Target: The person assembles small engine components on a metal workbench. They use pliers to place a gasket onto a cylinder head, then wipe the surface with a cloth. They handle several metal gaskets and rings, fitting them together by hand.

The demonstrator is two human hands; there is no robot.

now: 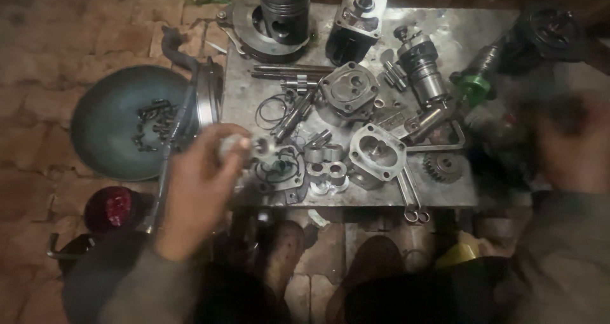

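My left hand (200, 184) is raised over the front left corner of the metal tray (489, 31), its fingers closed on a small pale metal part (254, 147), blurred by motion. Just beyond it lie a flat plate with black O-rings (279, 171) and a few short steel bushings (324, 162). My right hand (572, 143) is blurred at the right edge, beside a dark cylindrical part (502, 124); whether it holds anything cannot be made out.
The tray carries pump housings (376, 152), a gear (443, 167), shafts (289, 69), a piston-like cylinder (284, 6) and a green-capped part (473, 85). A round dark pan with bolts (121, 124) lies left on the brick floor. A red-capped object (114, 207) sits below it.
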